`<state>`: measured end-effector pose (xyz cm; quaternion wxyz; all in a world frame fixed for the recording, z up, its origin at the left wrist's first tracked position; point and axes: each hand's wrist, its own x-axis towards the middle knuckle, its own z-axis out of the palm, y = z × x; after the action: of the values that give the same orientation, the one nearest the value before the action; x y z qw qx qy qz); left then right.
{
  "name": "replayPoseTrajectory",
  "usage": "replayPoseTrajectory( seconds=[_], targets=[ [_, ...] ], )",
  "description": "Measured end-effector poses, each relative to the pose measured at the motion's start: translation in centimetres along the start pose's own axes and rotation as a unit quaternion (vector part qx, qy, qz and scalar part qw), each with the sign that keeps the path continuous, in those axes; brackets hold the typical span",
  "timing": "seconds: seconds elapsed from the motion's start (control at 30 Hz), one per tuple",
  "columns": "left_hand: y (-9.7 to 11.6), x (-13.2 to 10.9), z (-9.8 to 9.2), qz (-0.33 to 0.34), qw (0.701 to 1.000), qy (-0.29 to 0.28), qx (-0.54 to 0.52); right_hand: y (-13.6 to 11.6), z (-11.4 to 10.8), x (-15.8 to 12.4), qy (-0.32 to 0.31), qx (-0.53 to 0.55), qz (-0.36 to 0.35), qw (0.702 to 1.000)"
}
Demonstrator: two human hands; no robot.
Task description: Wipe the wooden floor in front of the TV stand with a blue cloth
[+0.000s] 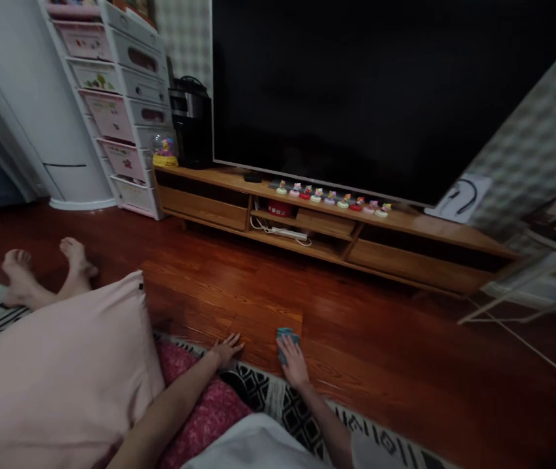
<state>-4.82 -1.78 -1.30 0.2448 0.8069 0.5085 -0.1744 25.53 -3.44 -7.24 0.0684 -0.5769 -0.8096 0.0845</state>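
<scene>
Teal cloth (285,337) lies on the wooden floor (365,326), just beyond the patterned rug (268,391) edge. Your right hand (293,361) presses flat on it, fingers extended, not curled round it. Cloth's long axis cannot be told; mostly covered. Your left hand (226,348) rests open, palm down, at the rug edge, left of the cloth.

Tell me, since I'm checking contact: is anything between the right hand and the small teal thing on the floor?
Nothing visible. The right hand lies directly on the teal thing, fingers over it, on the wooden floor. The left hand rests flat beside it at the edge of the patterned rug, apart from the teal thing.
</scene>
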Motion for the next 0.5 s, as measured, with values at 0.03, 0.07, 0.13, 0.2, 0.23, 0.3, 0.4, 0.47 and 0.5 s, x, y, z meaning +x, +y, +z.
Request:
replayPoseTrajectory(
  seconds=[0.03, 0.07, 0.13, 0.2, 0.23, 0.3, 0.4, 0.47, 0.5],
  targets=[
    [-0.3, -0.1, 0.0, 0.0, 1.0, -0.004, 0.007, 1.8, -0.7, -0.8, 0.008, -0.012, 0.052, 0.999],
    [-0.6, -0.2, 0.0, -0.001, 1.0, -0.007, 0.013, 3.6, -1.3, -1.7, 0.018, -0.024, 0.111, 0.993],
    [-0.8, -0.5, -0.4, -0.002, 1.0, -0.015, 0.019, 6.6, -2.1, -3.5, 0.047, -0.042, 0.229, 0.971],
    [-0.9, -0.7, -0.8, -0.002, 0.999, -0.03, 0.021, 8.0, -2.4, -4.9, 0.071, -0.05, 0.33, 0.94],
    [-0.9, -0.8, -1.0, -0.003, 0.999, -0.037, 0.023, 8.0, -2.3, -5.3, 0.079, -0.051, 0.371, 0.924],
    [-0.9, -0.9, -1.3, -0.001, 0.999, -0.049, 0.024, 6.5, -1.9, -5.2, 0.086, -0.047, 0.425, 0.9],
    [-1.0, -0.9, -1.4, 0.007, 0.998, -0.051, 0.021, 1.6, -0.8, -3.3, 0.07, -0.028, 0.399, 0.914],
    [-1.2, -0.9, -1.3, 0.007, 0.998, -0.049, 0.024, -2.3, 0.2, -1.7, 0.05, -0.008, 0.314, 0.948],
    [-1.3, -0.9, -1.2, 0.006, 0.998, -0.048, 0.027, -4.2, 0.8, -0.9, 0.04, 0.002, 0.261, 0.964]
  ],
)
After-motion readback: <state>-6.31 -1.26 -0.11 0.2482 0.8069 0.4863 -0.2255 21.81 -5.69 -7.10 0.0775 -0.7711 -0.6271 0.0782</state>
